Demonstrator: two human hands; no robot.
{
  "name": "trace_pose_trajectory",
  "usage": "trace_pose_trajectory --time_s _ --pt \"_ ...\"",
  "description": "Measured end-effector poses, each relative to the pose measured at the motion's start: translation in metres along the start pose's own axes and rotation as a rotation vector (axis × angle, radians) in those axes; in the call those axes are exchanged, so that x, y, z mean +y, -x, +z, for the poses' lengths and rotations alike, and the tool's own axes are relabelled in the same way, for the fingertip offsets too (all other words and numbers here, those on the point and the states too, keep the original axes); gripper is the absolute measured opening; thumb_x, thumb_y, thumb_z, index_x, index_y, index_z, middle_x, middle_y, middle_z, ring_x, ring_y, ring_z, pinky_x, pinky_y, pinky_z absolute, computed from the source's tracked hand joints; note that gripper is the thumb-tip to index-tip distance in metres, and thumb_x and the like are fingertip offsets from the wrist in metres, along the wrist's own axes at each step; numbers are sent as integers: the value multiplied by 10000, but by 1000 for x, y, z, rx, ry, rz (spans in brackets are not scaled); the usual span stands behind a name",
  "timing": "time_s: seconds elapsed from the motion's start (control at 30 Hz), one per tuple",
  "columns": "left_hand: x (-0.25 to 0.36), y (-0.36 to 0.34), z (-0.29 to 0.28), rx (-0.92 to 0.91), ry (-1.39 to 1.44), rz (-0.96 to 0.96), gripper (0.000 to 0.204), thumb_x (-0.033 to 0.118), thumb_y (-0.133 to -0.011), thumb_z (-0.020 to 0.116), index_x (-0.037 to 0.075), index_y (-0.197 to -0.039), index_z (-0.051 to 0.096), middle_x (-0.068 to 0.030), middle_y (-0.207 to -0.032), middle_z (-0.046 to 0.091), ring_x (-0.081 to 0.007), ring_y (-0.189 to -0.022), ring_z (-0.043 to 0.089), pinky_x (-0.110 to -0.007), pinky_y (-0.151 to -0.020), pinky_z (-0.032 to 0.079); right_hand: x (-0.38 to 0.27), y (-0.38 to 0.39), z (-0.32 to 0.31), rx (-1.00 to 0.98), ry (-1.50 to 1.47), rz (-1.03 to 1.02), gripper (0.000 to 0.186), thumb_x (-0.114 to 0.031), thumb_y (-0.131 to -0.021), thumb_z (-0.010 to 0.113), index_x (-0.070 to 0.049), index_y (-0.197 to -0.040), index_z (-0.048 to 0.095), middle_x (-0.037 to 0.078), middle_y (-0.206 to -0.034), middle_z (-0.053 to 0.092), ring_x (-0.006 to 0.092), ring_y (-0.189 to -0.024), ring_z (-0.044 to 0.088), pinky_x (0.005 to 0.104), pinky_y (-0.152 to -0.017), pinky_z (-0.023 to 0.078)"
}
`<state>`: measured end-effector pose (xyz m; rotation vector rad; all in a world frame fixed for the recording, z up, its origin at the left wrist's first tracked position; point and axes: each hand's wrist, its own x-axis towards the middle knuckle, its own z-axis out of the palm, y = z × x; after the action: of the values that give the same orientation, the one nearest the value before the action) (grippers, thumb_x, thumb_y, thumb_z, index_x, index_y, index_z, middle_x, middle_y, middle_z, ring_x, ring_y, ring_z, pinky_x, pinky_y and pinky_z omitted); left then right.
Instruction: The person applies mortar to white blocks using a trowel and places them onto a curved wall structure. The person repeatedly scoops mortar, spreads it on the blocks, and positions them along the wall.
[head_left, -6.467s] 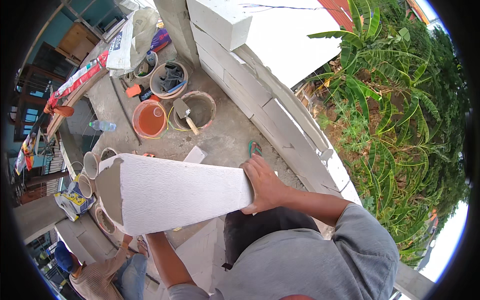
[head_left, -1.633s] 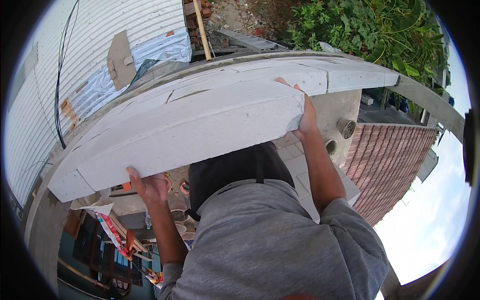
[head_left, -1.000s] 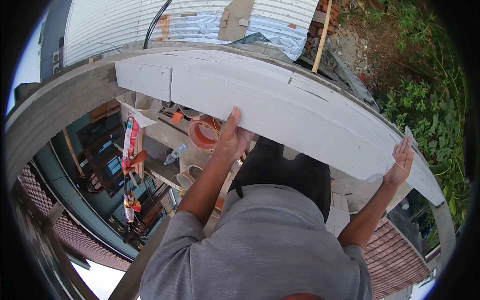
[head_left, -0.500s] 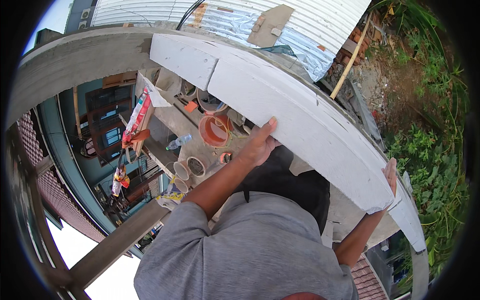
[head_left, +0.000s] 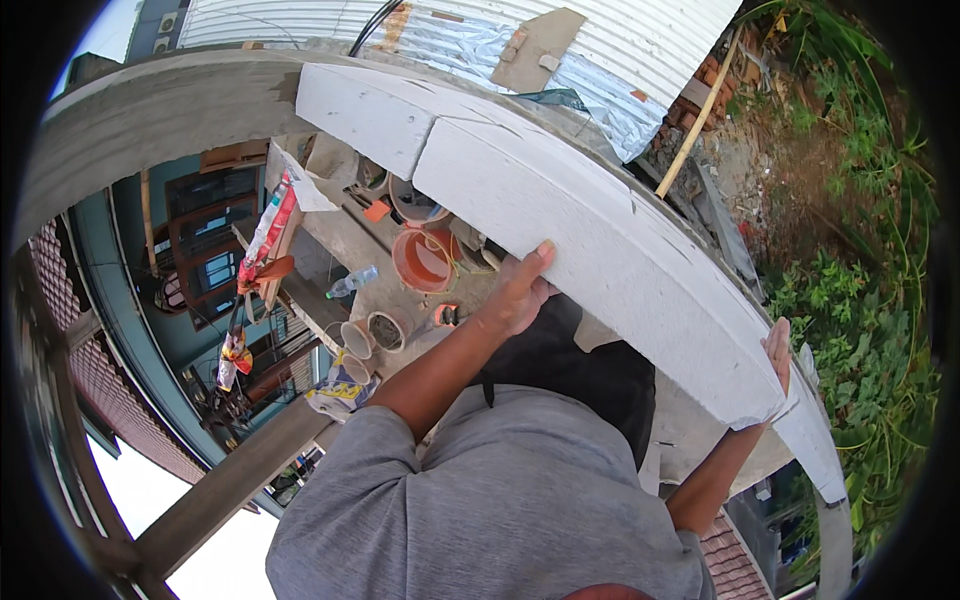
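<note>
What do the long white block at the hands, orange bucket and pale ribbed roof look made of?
Long white block: probably lightweight aerated concrete; matte, finely textured face, rough chipped-looking lower corner.
Orange bucket: likely plastic; uniform colour, thin rounded rim.
Pale ribbed roof: likely coated sheet metal, given its regular corrugations; fibre cement can't be ruled out.

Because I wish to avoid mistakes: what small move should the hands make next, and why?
Perhaps the right hand should nudge the long white block leftward: the hand is at its right end, and at its left a dark seam shows beside the short block.
</note>
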<state>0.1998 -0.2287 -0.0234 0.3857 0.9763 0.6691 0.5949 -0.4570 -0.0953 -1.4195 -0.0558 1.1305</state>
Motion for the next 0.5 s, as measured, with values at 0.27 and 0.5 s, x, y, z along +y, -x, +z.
trace_pose_trajectory --time_s 0.27,0.5 --pt "-2 -17 -10 80 26 32 606 313 -1055 598 27 -1537 367 -106 -1479 523 -236 -1381 531 -469 -1168 448 6 -24 14 -38 -121 -2 768 -502 -1114 232 34 -1656 143 131 -1761 123 250 -1635 24 427 -1309 -12" --pt "-4 -28 -8 85 -9 93 567 303 -1064 586 39 -1527 391 -92 -1495 524 -225 -1390 528 -464 -1173 454 2 -30 20 -29 -185 15 823 -541 -1105 256 59 -1650 113 156 -1761 86 226 -1635 -14 430 -1305 -37"
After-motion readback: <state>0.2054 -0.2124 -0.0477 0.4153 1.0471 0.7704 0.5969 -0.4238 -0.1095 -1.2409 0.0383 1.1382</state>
